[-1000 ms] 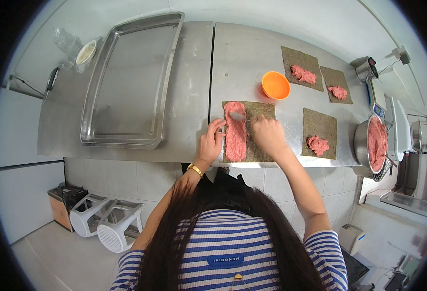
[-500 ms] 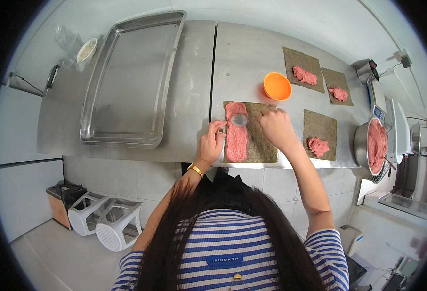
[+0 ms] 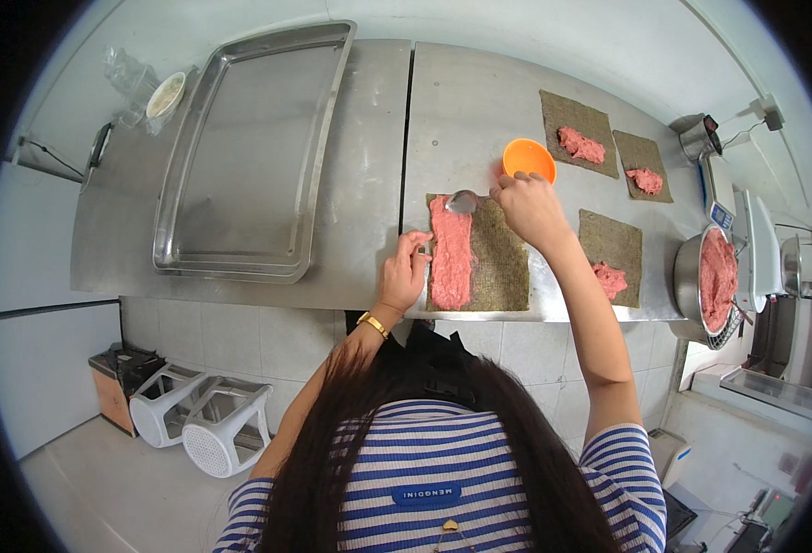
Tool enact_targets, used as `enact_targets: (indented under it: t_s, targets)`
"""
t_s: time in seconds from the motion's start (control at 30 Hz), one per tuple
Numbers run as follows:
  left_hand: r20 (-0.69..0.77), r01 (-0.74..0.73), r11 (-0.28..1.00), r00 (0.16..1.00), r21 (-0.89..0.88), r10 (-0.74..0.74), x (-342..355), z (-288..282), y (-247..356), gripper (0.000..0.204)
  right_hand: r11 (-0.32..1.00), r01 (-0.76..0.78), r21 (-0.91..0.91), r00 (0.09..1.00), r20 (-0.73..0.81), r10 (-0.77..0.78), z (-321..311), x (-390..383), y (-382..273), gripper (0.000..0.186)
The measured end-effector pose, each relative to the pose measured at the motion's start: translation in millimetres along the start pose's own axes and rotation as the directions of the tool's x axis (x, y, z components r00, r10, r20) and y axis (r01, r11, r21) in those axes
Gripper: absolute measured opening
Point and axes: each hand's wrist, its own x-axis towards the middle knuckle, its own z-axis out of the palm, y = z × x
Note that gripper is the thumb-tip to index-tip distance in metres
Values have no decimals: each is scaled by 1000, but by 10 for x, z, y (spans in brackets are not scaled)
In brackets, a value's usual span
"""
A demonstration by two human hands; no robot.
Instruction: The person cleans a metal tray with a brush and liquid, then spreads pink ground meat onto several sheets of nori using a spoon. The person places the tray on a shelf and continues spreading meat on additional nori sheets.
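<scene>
My right hand point(image 3: 530, 207) is closed round the handle of a metal spoon point(image 3: 462, 202). The spoon's bowl is at the far end of a strip of pink minced meat point(image 3: 451, 263). That strip runs along the left side of a dark green seaweed sheet point(image 3: 501, 267) lying at the table's front edge. At the sheet's left edge rests my left hand point(image 3: 403, 274), its fingers bent and apart, fingertips against the border of the sheet and meat. Just beyond my right hand stands an orange bowl point(image 3: 528, 158), partly covered by that hand.
Three more sheets carry meat lumps: a near sheet point(image 3: 620, 238), a far sheet point(image 3: 579, 115) and a far-right sheet point(image 3: 644, 152). A metal bowl point(image 3: 692, 276) of minced meat stands at right, near a scale point(image 3: 717, 189). A large metal tray point(image 3: 249, 157) lies left.
My right hand and the spoon have shifted away from me, toward the far end of the meat strip and nearer the orange bowl. My left hand has stayed in place.
</scene>
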Motion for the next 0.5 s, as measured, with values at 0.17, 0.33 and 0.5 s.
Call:
enact_targets:
  t_s: [0.17,0.33,0.5]
  targets:
    - [6,-30,999,1000,36,30,0,-7,12,22,999,2,-32,998,-69,-4,-17,61,10,11]
    - [1,-12,999,1000,30,12,-10,3,-4,23,991,135,-1,989,-67,-135,-10,190,-29,10]
    - [7,7,1000,1000,13,-7,2,-1,-6,22,989,141,-36,987,-78,-144,-19,344,-27,9]
